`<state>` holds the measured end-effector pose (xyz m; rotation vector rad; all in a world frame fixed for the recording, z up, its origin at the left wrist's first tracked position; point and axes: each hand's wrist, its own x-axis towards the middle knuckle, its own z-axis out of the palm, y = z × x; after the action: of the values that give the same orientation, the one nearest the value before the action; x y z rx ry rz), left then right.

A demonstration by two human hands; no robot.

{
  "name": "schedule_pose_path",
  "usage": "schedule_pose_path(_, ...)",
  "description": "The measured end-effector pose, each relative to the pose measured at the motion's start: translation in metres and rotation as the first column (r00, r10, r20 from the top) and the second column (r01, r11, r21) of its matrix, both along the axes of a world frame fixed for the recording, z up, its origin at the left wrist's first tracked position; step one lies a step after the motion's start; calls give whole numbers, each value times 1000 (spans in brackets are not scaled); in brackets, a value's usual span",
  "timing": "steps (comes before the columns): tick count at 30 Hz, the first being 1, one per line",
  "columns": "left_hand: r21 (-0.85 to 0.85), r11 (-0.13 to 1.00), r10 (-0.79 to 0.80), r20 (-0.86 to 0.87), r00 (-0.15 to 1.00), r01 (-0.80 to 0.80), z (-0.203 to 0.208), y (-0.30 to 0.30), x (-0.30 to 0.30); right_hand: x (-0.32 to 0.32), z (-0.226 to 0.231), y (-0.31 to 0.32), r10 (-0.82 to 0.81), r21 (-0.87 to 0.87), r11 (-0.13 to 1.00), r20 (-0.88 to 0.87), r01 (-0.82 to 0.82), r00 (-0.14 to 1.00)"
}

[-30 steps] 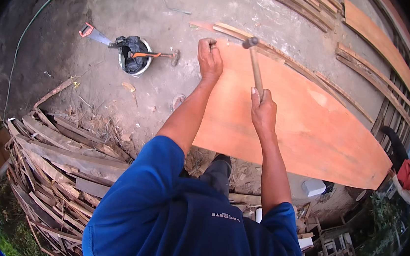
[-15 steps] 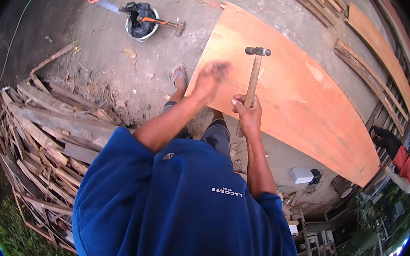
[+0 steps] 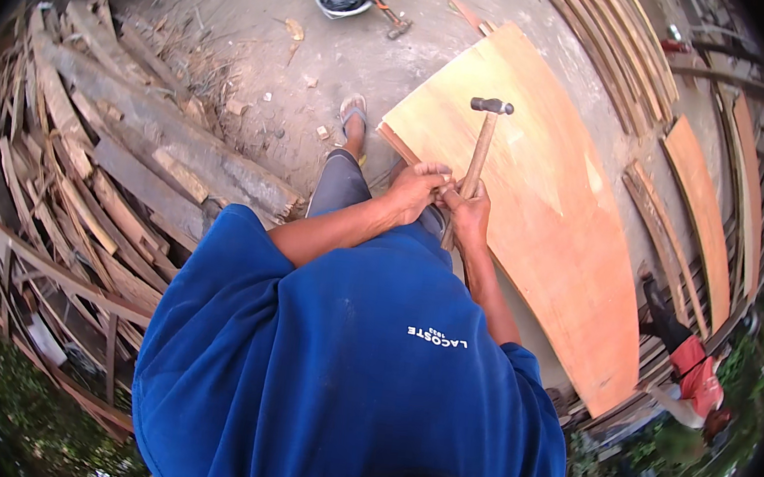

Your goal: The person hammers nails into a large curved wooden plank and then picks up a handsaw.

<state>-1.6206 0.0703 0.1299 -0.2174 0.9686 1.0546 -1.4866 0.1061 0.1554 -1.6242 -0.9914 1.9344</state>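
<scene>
My right hand (image 3: pixel 469 214) is wrapped round the wooden handle of a ball-peen hammer (image 3: pixel 479 156), with its dark metal head up and away from me. Close beside it, my left hand (image 3: pixel 416 192) has its fingers pinched together, the tips touching or almost touching my right hand. Whatever those fingertips hold, if anything, is too small to make out. Beyond both hands lies a large plywood sheet (image 3: pixel 559 219) with one curved long edge. The hammer head shows above the sheet's surface.
A pile of old planks (image 3: pixel 139 178) fills the left side. Ahead stands a white bucket (image 3: pixel 335 9) lined with black plastic, another hammer (image 3: pixel 382 4) with an orange-and-black handle across its rim. Boards (image 3: pixel 603 48) lie at the far right. Another person (image 3: pixel 695 374) in red is at the right.
My left hand has come in from over the plywood to meet my right hand, its fingers now pinched. The hammer stays in my right hand. My view has turned, shifting the surroundings.
</scene>
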Motion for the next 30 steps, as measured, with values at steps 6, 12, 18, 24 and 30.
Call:
schedule_pose_path(6, -24, 999, 41, 25, 999, -40, -28, -44, -7, -6, -17, -9, 59, -10, 998, 31, -59, 998)
schedule_pose_path(12, 45, 997, 73, -413, 908, -59, -74, -61, -23, -12, -40, -15, 218, -21, 976, 134, -217, 967)
schedule_pose_path(18, 159, 978, 209, -805, 555, -137, -138, -37, -59, -2, -31, -10, 335, 55, 928, 314, -369, 888)
schedule_pose_path(24, 216, 975, 224, -931, 287, -60, -134, -17, -74, 18, -24, -14, 422, 53, 869, 440, -492, 793)
schedule_pose_path(30, 278, 960, 276, -940, 201, -18, -135, -20, -69, 12, -4, -20, 458, 51, 828, 514, -558, 726)
